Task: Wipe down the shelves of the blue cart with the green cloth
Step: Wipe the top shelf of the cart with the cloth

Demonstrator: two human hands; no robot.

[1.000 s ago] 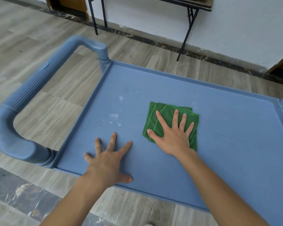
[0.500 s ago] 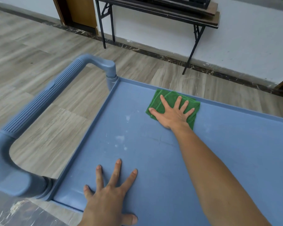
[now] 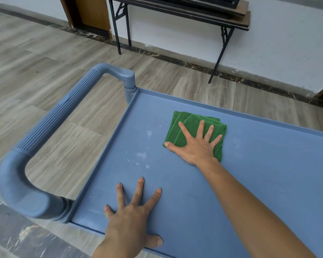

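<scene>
Green cloth (image 3: 191, 119): folded into a near-square pad with no real long axis, lying flat on the top shelf (image 3: 203, 205) of the blue cart (image 3: 119, 146), centre-right of frame and near the shelf's far rim.

Right hand (image 3: 196, 148) lies flat on the cloth with its fingers spread, pressing rather than gripping. Left hand (image 3: 132, 220) is flat on bare shelf at lower centre, fingers splayed, thumb by the near rim. It holds nothing and looks like a brace. The hands are well apart.

Key relation: the white smudges (image 3: 141, 155) sit left of and slightly below the cloth in the frame, between it and the handle-side rim. The next stroke probably goes left, toward the handle (image 3: 51, 123). The right hand already has the cloth. The left hand is about as near the marks but has nothing to wipe with.

The shelf's long axis runs from the handle end out past the right edge of frame.

Counts:
- cloth: 1
- cart: 1
- shelves visible: 1, the lower ones hidden under it
- handle: 1
- hands: 2
- smudges: 2 larger patches plus a few specks
- folding table (image 3: 175, 13): 1, at the top of frame against the wall

Judgement: the top shelf is mid-wipe and the marks aren't cleared.
</scene>
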